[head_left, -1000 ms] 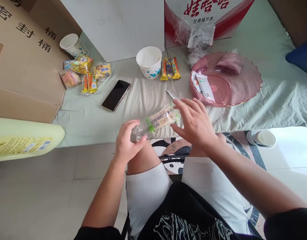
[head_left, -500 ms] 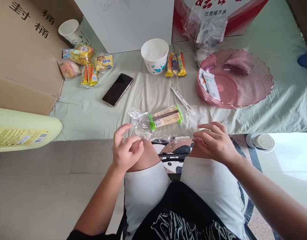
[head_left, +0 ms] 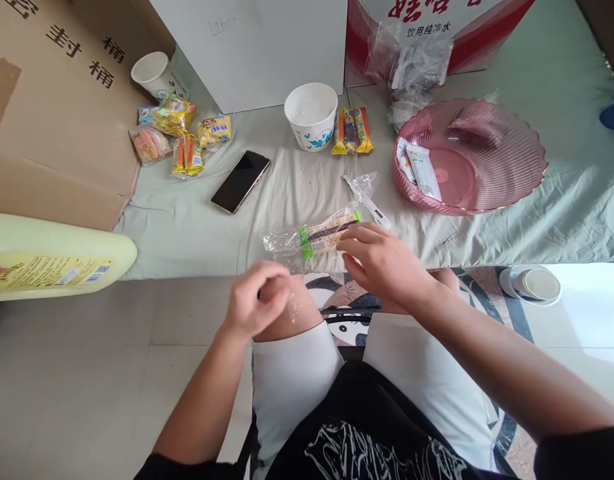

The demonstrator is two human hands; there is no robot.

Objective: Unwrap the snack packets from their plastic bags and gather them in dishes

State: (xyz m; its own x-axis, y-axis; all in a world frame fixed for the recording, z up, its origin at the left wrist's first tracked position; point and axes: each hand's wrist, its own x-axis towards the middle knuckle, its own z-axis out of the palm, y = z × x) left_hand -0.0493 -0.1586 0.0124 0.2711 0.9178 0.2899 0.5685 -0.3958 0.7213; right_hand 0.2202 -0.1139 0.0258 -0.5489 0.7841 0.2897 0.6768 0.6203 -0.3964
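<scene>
A clear plastic bag (head_left: 285, 243) lies at the near edge of the cloth-covered surface (head_left: 187, 233), with a green-ended wafer snack pack (head_left: 325, 236) inside it. My right hand (head_left: 384, 265) rests on the right end of the pack, fingers curled over the bag. Just above my knee, my left hand (head_left: 257, 303) pinches a loose corner of the clear film. A white pen-like item (head_left: 367, 201) lies just beyond the bag, partly under crumpled plastic.
A pink ribbed bowl (head_left: 529, 180) holding sachets (head_left: 419, 171) sits at right. Farther back are a paper bowl (head_left: 311, 115), orange snack packs (head_left: 353, 131), a phone (head_left: 241, 181), a snack pile (head_left: 179, 137) and a paper cup (head_left: 157, 75). A cardboard box (head_left: 51, 133) and a yellow bottle (head_left: 47, 257) stand left.
Half a second ago both hands were off the bag near my knees. My right hand has moved up onto the snack pack, and my left has closed on the bag's loose corner.
</scene>
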